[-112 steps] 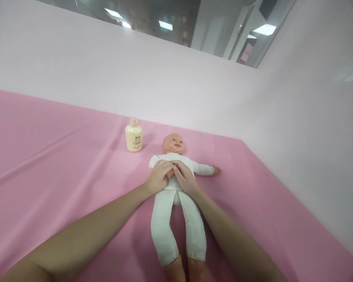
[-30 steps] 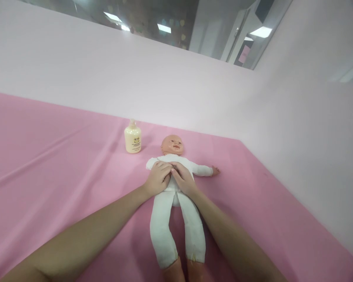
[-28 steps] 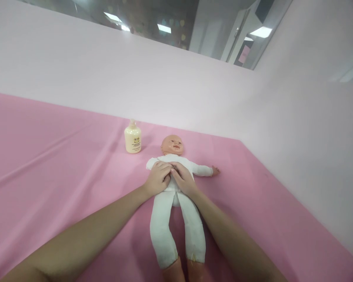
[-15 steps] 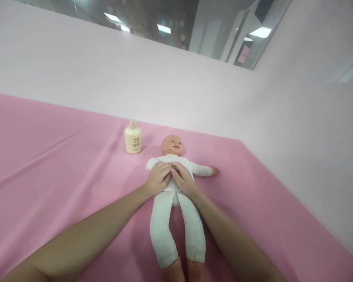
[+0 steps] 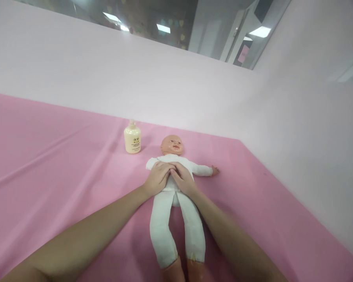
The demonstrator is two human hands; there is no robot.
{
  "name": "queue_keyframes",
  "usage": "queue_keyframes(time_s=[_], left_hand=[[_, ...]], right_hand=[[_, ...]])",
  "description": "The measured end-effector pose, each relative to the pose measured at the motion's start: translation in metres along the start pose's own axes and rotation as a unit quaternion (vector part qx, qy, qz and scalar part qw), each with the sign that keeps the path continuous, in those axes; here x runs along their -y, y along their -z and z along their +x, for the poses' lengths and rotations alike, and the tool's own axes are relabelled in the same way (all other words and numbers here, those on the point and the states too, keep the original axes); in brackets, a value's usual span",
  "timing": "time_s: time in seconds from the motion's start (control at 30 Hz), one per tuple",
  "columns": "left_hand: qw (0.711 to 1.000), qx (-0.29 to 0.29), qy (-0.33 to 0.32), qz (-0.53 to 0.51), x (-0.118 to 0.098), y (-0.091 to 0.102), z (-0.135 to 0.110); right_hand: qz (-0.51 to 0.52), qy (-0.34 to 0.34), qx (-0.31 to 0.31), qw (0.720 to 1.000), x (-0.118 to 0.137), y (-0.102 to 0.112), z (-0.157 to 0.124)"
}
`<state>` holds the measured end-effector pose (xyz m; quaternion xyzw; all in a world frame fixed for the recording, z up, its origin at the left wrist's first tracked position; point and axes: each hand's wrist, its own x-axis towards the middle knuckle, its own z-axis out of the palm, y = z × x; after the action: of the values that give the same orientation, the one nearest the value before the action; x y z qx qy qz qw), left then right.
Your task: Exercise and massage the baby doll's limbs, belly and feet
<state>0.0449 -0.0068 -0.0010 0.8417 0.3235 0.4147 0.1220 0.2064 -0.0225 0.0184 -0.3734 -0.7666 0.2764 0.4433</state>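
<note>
Resting on a white-clothed plastic doll (image 5: 173,187), my left hand (image 5: 158,178) and right hand (image 5: 184,179) are meeting; their grip I cannot tell.

Left hand (image 5: 158,179) and right hand (image 5: 183,179): bare. Left forearm (image 5: 91,225) and right forearm (image 5: 232,235): bare, smooth, tapered toward the hand. Left elbow (image 5: 41,268): bare, lightly creased.
</note>
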Motion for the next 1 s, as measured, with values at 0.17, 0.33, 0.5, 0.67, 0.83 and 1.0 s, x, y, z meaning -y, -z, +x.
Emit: queue_keyframes(time_s=[0.17, 0.33, 0.5, 0.67, 0.83, 1.0], left_hand=[[1.0, 0.005, 0.003, 0.003, 0.0003, -0.001, 0.0], [1.0, -0.004, 0.011, 0.007, 0.0014, -0.0038, 0.0011], [1.0, -0.003, 0.005, 0.009, 0.0031, -0.0048, 0.0014], [1.0, 0.016, 0.0, 0.018, 0.0027, -0.0033, 0.0012], [0.999, 0.023, -0.008, 0.023, 0.0012, -0.0024, 0.0011], [0.999, 0.026, -0.008, 0.022, 0.0008, -0.0019, 0.0017]], right_hand=[[-0.003, -0.003, -0.004, 1.0, -0.0007, 0.0001, 0.0001], [-0.002, -0.009, -0.003, 1.0, 0.0009, -0.0003, 0.0004], [-0.001, -0.009, -0.003, 1.0, 0.0015, -0.001, 0.0008], [-0.003, -0.014, -0.006, 1.0, 0.001, -0.0006, 0.0003], [-0.001, -0.013, -0.007, 1.0, 0.0021, -0.001, 0.0005], [-0.004, -0.018, -0.01, 1.0, 0.0025, -0.0019, 0.0006]])
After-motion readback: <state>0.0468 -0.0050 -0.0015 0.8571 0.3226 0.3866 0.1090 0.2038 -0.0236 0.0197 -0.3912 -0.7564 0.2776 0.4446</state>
